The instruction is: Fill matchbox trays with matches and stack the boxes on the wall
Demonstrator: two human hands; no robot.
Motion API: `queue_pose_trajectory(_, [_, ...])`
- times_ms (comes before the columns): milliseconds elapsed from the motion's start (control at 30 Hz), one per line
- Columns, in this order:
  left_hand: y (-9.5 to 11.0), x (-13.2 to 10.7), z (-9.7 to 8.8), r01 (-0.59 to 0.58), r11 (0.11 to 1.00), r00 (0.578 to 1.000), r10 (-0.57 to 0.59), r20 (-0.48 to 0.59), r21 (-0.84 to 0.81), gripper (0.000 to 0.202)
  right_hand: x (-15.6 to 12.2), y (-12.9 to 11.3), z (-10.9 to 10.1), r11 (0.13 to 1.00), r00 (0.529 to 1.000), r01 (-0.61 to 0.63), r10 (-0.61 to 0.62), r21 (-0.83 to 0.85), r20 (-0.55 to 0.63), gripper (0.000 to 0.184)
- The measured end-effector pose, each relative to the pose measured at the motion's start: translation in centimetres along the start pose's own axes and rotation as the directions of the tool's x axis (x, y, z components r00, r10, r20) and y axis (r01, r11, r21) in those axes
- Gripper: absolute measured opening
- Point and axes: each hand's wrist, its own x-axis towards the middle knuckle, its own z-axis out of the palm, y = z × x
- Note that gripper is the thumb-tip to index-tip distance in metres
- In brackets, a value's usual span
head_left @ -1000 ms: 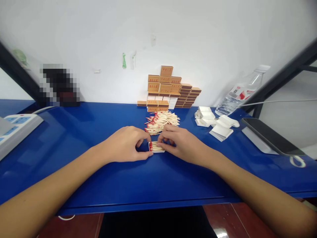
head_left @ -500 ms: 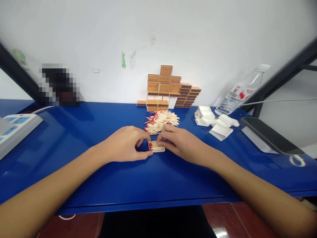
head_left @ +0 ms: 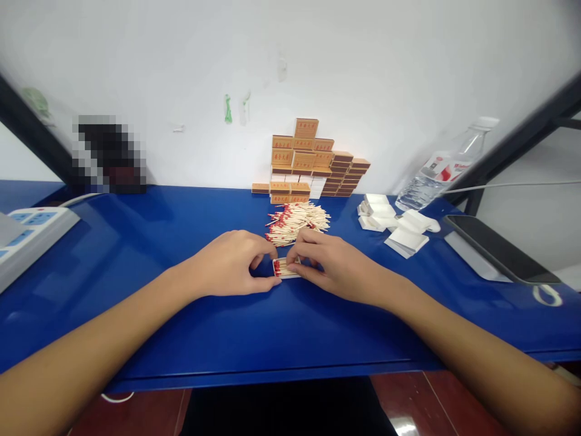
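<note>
Here, a small white match tray (head_left: pixel 285 267) lies flat on the blue bench (head_left: pixel 181 327), just in front of the loose match pile (head_left: pixel 297 219). The tray is open-topped and packed with pale sticks laid side by side, red heads all at its left end. Left hand (head_left: pixel 231 264) is curled, thumb and forefinger closing on the tray's red-headed end. Right hand (head_left: pixel 336 263) is bent over the other end, fingertips pinching the tray and partly covering the sticks. Behind the pile, tan matchboxes (head_left: pixel 308 160) are stacked against the wall. Right of the pile are empty white trays (head_left: pixel 393 224), then a water bottle (head_left: pixel 442 172) and a phone (head_left: pixel 499 248). Far left of the pile is a power strip (head_left: pixel 31 230).
</note>
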Motion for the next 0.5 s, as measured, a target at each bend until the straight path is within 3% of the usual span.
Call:
queue_pose_trajectory(300, [0.07, 0.04, -0.04, -0.006, 1.000, 1.000, 0.006, 0.001, -0.010, 0.028, 0.03, -0.25, -0.32, 0.997, 0.996, -0.068, 0.066, 0.026, 0.056, 0.016])
queue_pose_trajectory(500, [-0.06, 0.00, 0.11, -0.021, 1.000, 1.000, 0.020, -0.020, -0.012, 0.027, 0.05, -0.40, -0.24, 0.998, 0.999, -0.050, 0.049, 0.035, 0.024, 0.010])
